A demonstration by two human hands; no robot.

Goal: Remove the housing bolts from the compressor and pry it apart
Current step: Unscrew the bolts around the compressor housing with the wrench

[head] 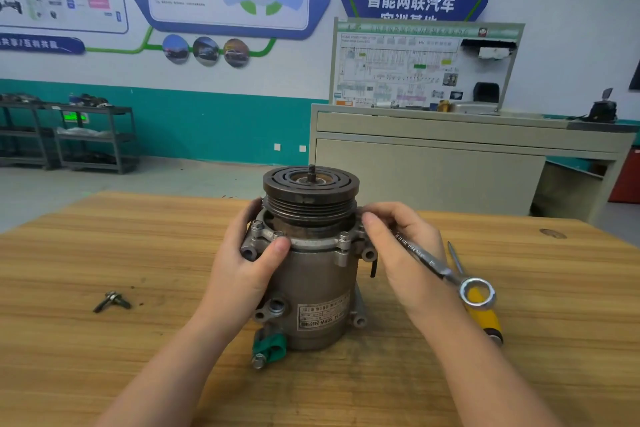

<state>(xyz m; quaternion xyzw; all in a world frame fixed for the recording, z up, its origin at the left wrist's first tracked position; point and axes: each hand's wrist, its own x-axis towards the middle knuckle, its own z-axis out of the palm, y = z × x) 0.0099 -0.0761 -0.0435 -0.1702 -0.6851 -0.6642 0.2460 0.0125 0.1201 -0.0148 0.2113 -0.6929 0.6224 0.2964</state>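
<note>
Two hands brace the compressor (311,274), upright on the wooden table (138,253). Our left hand (249,274) grasps its upper flange; our right hand (408,253) grips a wrench (446,272) at its right rim. Removed bolts (112,301) lie left of it, a screwdriver (481,308) right.

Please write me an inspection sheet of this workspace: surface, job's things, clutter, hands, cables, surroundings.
Surface: wooden table, some dark specks.
Job's things: compressor upright, pulley on top; housing bolts seated in the flange; two loose bolts lying at left.
Clutter: yellow-handled screwdriver lying at right.
Hands: left hand grips the compressor flange; right hand holds a wrench, fingertips at the flange.
Cables: nothing seen.
Surroundings: grey training bench with wiring board, dark shelves, wall posters.
</note>
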